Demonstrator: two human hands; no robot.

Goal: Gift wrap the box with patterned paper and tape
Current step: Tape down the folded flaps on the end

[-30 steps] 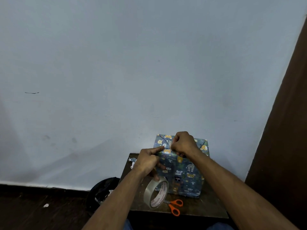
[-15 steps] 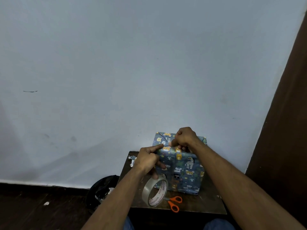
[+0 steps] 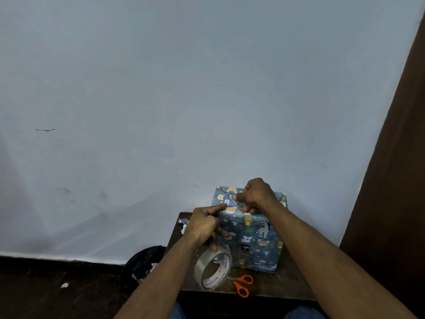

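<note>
One box [image 3: 249, 238], wrapped in blue animal-print paper, stands on the dark worktop [image 3: 289, 284] against the wall. Both hands work at its top near edge: the left hand [image 3: 203, 224] holds one tape roll [image 3: 212, 270] with its lower fingers while its forefinger presses the paper; the right hand [image 3: 256, 194] pinches the fold. One pair of orange scissors [image 3: 241, 284] lies just beside the roll. One black bag [image 3: 140, 265] on the floor holds paper scraps.
</note>
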